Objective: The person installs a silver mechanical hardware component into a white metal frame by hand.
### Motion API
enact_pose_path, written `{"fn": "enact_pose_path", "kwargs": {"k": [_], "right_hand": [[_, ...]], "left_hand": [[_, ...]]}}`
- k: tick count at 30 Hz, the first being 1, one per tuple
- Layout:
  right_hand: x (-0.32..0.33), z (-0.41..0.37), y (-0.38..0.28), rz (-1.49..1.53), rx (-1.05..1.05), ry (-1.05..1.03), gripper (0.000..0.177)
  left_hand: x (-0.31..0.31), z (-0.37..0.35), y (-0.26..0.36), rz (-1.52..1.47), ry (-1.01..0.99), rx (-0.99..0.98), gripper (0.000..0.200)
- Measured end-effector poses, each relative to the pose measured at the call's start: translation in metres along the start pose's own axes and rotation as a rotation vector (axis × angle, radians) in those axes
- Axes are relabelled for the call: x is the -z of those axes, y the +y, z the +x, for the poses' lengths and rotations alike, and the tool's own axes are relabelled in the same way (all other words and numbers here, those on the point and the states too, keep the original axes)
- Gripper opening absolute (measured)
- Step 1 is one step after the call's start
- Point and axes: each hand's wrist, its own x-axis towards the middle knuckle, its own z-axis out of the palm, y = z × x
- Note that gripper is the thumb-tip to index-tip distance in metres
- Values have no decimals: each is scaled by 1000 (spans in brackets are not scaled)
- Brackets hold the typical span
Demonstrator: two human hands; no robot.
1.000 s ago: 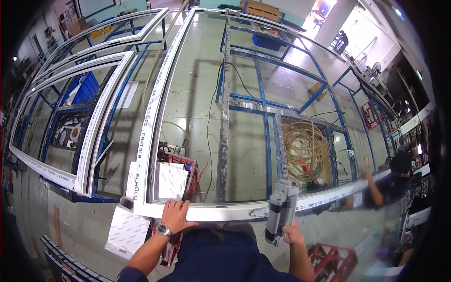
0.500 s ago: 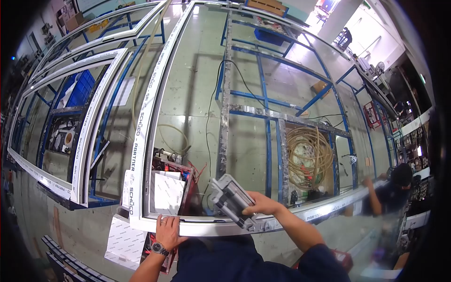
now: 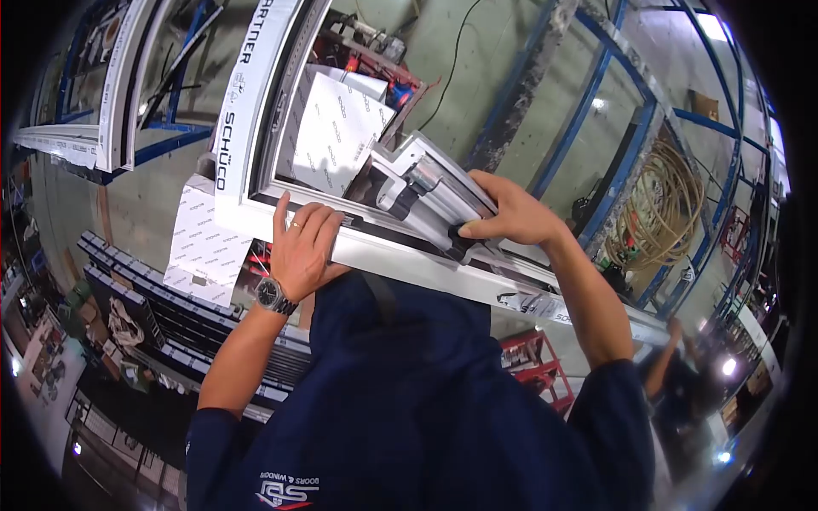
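My right hand (image 3: 515, 213) is closed round a grey metal tool (image 3: 426, 200) with black knobs, its thumb pressed on the lower knob. The tool lies over the near bar of a large white frame (image 3: 409, 264), close to the frame's corner. My left hand (image 3: 305, 243), with a ring and a wristwatch, rests on that same bar to the left of the tool, fingers spread over its inner edge. Beside its fingertips a small black part (image 3: 351, 220) sits in the frame's groove. Printed protective film (image 3: 228, 140) covers the frame's left bar.
Blue metal stands (image 3: 571, 119) support the frame. Printed white cardboard (image 3: 336, 128) lies inside the corner. A coiled hose (image 3: 660, 209) hangs at the right. Another person (image 3: 682, 375) is at the lower right. A red rack (image 3: 537, 366) stands below the frame.
The view has tilted down and closer to the frame corner. The tool now lies lower against the near bar, still in my right hand. My left hand remains on the bar, its fingers more spread.
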Motion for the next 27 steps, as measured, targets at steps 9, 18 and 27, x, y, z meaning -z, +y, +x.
{"fn": "enact_pose_path", "kwargs": {"k": [9, 18, 27], "right_hand": [[-6, 35, -7, -128, -50, -112, 59], [-10, 47, -10, -218, -79, -144, 63], [-15, 47, -10, -255, -71, -152, 64]], "left_hand": [[-7, 3, -5, -29, 85, -24, 69], [-10, 4, -7, -57, 136, -26, 63], [-14, 3, -6, -66, 172, -20, 61]]}}
